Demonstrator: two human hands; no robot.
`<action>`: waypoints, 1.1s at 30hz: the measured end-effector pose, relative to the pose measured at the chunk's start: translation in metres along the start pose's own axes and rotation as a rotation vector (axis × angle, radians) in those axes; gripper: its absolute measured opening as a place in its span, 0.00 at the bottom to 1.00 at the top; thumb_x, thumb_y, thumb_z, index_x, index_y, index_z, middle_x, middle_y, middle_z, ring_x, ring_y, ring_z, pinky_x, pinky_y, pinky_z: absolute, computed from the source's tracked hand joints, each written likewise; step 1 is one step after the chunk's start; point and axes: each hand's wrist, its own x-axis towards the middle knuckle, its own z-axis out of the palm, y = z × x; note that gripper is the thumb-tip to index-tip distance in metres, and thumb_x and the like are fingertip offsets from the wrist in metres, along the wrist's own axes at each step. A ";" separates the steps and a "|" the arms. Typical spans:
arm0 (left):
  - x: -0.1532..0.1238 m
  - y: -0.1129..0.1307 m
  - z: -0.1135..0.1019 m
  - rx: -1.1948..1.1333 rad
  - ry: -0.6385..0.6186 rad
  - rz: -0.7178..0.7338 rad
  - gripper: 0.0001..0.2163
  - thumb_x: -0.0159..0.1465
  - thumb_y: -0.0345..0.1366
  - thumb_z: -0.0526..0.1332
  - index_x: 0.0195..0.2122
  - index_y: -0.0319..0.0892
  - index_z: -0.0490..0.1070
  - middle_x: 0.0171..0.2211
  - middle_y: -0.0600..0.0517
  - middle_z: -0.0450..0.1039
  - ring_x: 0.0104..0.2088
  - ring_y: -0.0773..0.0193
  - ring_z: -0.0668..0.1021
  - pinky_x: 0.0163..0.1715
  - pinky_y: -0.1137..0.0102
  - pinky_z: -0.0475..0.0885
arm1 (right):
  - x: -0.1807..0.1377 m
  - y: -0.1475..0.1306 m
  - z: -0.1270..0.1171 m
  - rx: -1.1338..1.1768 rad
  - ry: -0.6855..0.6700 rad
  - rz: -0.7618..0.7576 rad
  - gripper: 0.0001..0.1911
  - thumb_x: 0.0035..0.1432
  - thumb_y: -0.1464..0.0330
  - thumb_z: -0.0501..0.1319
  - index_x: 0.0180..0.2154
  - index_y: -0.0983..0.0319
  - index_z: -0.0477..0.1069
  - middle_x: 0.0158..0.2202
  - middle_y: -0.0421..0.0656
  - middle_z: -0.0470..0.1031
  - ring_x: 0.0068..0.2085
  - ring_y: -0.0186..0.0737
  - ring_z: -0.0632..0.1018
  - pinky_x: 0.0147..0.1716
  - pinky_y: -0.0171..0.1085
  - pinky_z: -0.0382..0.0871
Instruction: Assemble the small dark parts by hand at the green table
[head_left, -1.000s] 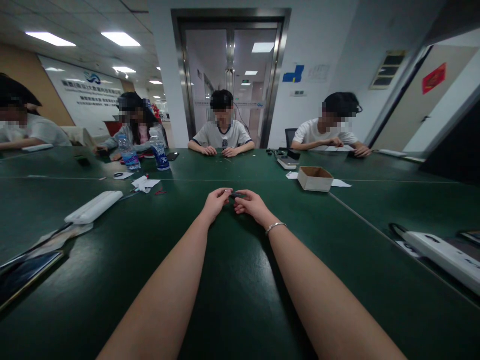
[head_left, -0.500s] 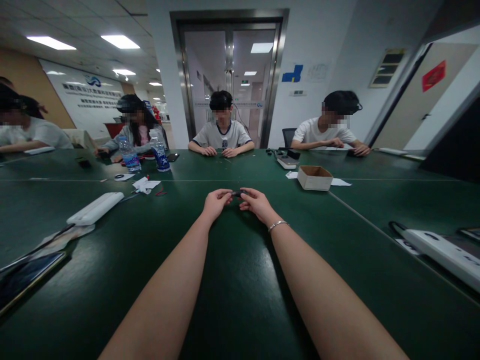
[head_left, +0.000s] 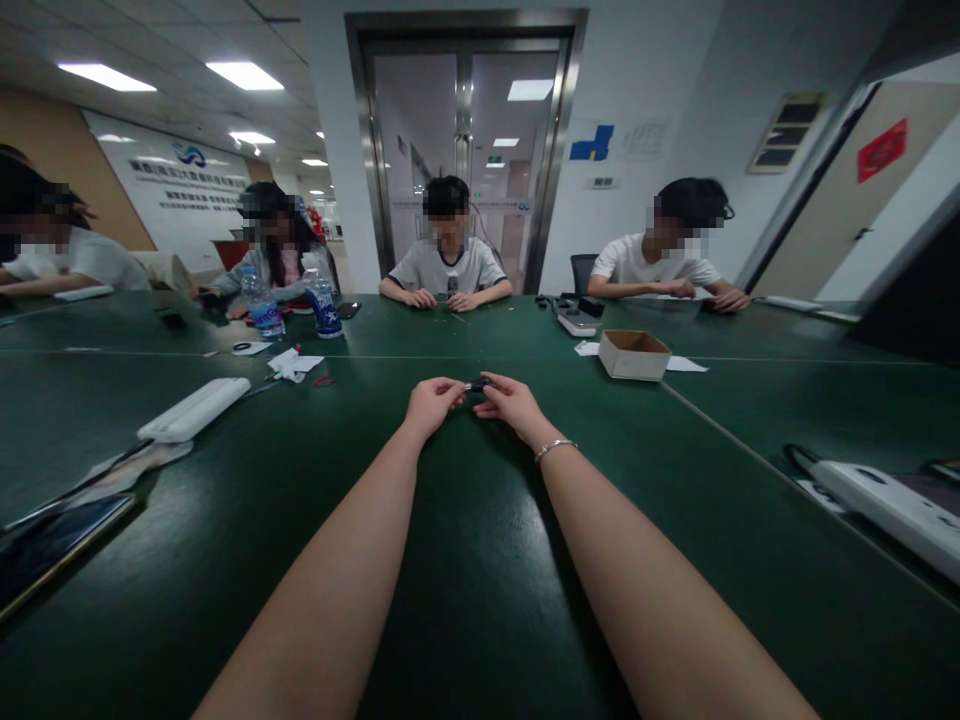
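Observation:
Both of my hands meet over the dark green table [head_left: 465, 560], straight ahead of me. Between their fingertips is a small dark stick-like object [head_left: 476, 385] with a shiny, lighter part toward its left end; its exact kind is too small to make out. My left hand [head_left: 433, 407] pinches the left end with thumb and fingers. My right hand [head_left: 514, 405], with a silver bracelet [head_left: 555, 447] at the wrist, grips the right end, its lower fingers curled beneath. The fingers cover both ends of the object.
On the left lie a white power strip [head_left: 195, 408] and a phone [head_left: 64, 545]. Two water bottles [head_left: 322, 300] stand beyond paper scraps [head_left: 294, 365]. An open box [head_left: 634, 356] sits right of my hands, another power strip [head_left: 892, 505] farther right. Several people sit across the table.
A shiny, lighter part of the small object now shows near my left fingertips, where it looked all dark before. My hands stay nearly in place; the view has shifted slightly.

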 end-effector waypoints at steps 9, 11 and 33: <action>0.002 -0.004 -0.001 0.076 -0.019 -0.004 0.12 0.59 0.42 0.62 0.33 0.36 0.76 0.27 0.47 0.77 0.26 0.67 0.76 0.28 0.73 0.69 | 0.000 0.000 0.000 -0.053 -0.016 -0.009 0.21 0.64 0.78 0.53 0.58 0.65 0.65 0.40 0.48 0.78 0.23 0.30 0.79 0.23 0.29 0.77; 0.002 -0.004 -0.001 0.105 -0.012 0.003 0.14 0.60 0.44 0.61 0.32 0.36 0.76 0.27 0.47 0.77 0.26 0.67 0.76 0.27 0.73 0.68 | 0.000 0.000 -0.001 -0.097 -0.024 -0.030 0.21 0.64 0.78 0.54 0.58 0.65 0.65 0.33 0.45 0.78 0.19 0.30 0.76 0.18 0.27 0.74; 0.007 -0.013 -0.002 0.295 0.068 -0.074 0.24 0.64 0.50 0.50 0.24 0.38 0.75 0.27 0.45 0.78 0.27 0.62 0.77 0.31 0.69 0.68 | -0.005 -0.001 -0.005 -0.201 -0.081 -0.114 0.19 0.57 0.74 0.61 0.51 0.65 0.72 0.29 0.42 0.78 0.11 0.22 0.59 0.08 0.26 0.51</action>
